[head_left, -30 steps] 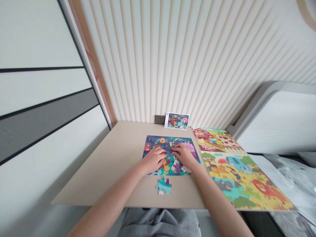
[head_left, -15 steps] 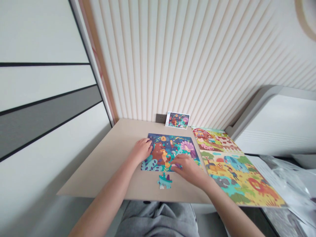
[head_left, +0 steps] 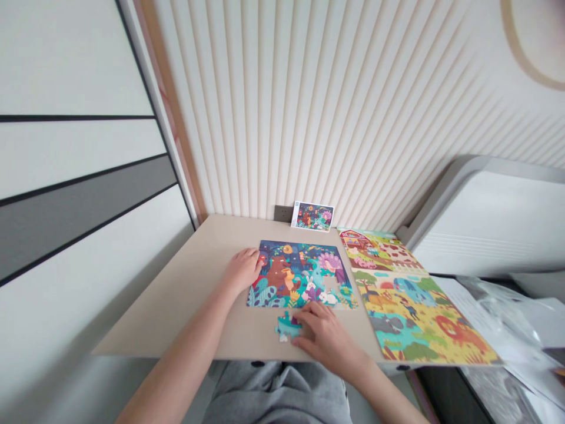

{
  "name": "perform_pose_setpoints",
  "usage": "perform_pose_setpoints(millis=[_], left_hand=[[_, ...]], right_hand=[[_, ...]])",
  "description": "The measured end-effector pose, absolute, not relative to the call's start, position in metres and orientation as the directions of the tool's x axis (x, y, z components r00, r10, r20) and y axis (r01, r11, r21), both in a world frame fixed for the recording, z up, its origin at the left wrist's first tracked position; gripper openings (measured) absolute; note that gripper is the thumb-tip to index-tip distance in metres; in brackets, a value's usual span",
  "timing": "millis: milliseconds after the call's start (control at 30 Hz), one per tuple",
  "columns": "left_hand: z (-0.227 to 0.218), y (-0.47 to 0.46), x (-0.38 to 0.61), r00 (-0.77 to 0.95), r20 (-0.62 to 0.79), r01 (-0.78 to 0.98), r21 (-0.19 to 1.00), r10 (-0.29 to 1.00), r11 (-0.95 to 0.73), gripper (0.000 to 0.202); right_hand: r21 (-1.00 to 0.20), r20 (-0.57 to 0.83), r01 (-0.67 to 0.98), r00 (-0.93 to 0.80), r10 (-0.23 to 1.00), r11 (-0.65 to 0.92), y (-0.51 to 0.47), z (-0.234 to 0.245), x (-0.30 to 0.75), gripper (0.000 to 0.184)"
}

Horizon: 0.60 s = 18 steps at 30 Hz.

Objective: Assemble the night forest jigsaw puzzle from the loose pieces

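Observation:
A colourful jigsaw puzzle (head_left: pixel 282 274) with a bear, rabbits and a purple-maned animal lies flat on the beige table (head_left: pixel 194 277). In its right part, a beige gap (head_left: pixel 331 285) shows. My left hand (head_left: pixel 242 270) rests at the puzzle's left edge, fingers stretched and lying flat against it. Below the puzzle, near the front edge, lies a loose teal puzzle piece (head_left: pixel 286 327) with a purple patch. My right hand (head_left: pixel 326 338) has its thumb and fingers around the right side of this piece, covering part of it.
A picture card (head_left: pixel 312 216) of the same scene leans on the ribbed wall by a dark socket (head_left: pixel 282 213). To the right lie a farm puzzle (head_left: pixel 375 250) and a safari puzzle (head_left: pixel 419 315). Clear plastic wrapping (head_left: pixel 498 312) sits beyond them.
My right hand has come off the assembled puzzle, moving down to the loose piece and uncovering the rabbits and the gap. My left hand stays at the left edge. The view has shifted slightly.

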<state>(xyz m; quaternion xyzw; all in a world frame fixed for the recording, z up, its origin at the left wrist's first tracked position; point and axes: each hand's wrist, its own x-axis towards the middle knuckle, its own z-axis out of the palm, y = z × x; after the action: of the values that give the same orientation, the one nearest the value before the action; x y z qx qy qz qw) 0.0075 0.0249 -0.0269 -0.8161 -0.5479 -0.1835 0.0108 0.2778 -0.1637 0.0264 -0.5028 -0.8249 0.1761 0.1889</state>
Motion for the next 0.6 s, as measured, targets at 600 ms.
perform_pose_setpoints(millis=[600], left_hand=[[-0.025,0.024,0.008,0.349,0.304,0.901,0.153,0.886,-0.407,0.033]], right_hand=[[-0.516,0.191,0.666,-0.523,0.831,0.538,-0.172,0.025,0.279,0.028]])
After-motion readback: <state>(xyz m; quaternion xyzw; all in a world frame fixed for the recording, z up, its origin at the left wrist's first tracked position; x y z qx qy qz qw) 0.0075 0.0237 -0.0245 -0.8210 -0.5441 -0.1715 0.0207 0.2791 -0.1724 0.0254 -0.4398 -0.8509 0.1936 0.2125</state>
